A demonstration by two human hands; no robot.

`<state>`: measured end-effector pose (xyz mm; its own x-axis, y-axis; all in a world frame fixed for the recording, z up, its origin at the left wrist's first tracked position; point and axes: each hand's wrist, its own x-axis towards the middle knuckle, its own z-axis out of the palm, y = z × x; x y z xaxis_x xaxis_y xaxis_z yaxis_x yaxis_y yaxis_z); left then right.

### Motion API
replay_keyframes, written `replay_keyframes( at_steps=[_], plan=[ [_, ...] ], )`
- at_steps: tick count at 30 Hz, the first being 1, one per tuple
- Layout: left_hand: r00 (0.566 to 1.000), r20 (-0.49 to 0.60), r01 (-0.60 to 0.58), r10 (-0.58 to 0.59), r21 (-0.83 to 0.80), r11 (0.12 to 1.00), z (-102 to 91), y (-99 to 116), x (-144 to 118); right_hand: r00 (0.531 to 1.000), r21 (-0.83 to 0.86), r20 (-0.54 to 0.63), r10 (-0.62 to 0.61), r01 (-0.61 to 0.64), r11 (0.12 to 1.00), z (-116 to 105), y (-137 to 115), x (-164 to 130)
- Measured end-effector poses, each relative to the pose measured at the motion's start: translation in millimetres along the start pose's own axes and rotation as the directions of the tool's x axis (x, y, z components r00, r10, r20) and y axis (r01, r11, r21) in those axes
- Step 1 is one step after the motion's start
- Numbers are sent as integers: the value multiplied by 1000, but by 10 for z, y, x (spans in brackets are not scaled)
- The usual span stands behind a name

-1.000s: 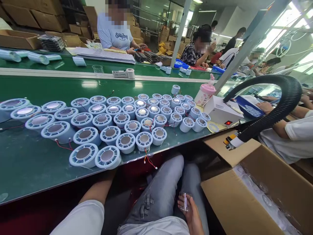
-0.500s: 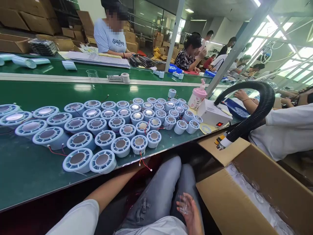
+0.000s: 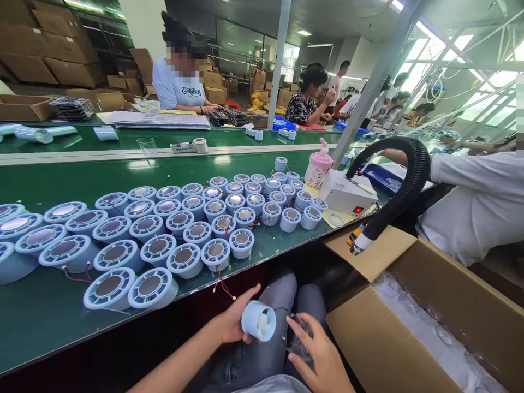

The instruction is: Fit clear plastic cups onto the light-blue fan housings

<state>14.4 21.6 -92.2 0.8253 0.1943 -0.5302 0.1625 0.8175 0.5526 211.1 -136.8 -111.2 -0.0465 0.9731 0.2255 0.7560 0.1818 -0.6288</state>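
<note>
Fingers (image 3: 239, 305) curled round blue housing (image 3: 258, 321); right clear cup (image 3: 298, 338).

Fan housings (image 3: 172, 229) on conveyor table (image 3: 49, 322); cardboard box (image 3: 409, 327) right, below.

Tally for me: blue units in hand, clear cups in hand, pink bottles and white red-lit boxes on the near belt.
Blue unit in left hand: 1
Clear cup in right hand: 1
Pink bottle: 1
White box: 1
Total: 4

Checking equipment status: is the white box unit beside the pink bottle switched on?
On: the white box unit shows a red light glowing on its front.
</note>
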Motion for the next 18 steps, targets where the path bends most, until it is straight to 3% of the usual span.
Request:
replay_keyframes(
  at_steps=[2, 5, 8, 12, 14, 17, 18],
  plan=[
    [999, -22, 46, -44, 77, 996, 110, -33, 42, 996, -204, 31, -88, 93, 975, -204, -186, 138],
    [997, 2, 79, -81, 219, 973, 309, 46, 80, 992, -371, 76, -98, 119, 921, -434, -353, 307],
    [998, 48, 26, -48, 384, 923, 480, 230, 65, 993, -407, 118, -23, 70, 911, -563, -392, 402],
    [990, 99, -141, 103, 565, 813, 628, 458, -26, 972, -308, 168, 163, -105, 945, -693, -403, 458],
    [962, 133, -264, 239, 685, 679, 671, 515, -72, 944, -214, 210, 256, -211, 954, -766, -433, 489],
    [883, 203, -388, 423, 824, 414, 672, 521, -88, 900, -37, 241, 362, -364, 931, -858, -505, 551],
    [859, 215, -411, 465, 831, 375, 651, 506, -75, 895, 27, 237, 378, -395, 918, -877, -530, 571]
  ],
)
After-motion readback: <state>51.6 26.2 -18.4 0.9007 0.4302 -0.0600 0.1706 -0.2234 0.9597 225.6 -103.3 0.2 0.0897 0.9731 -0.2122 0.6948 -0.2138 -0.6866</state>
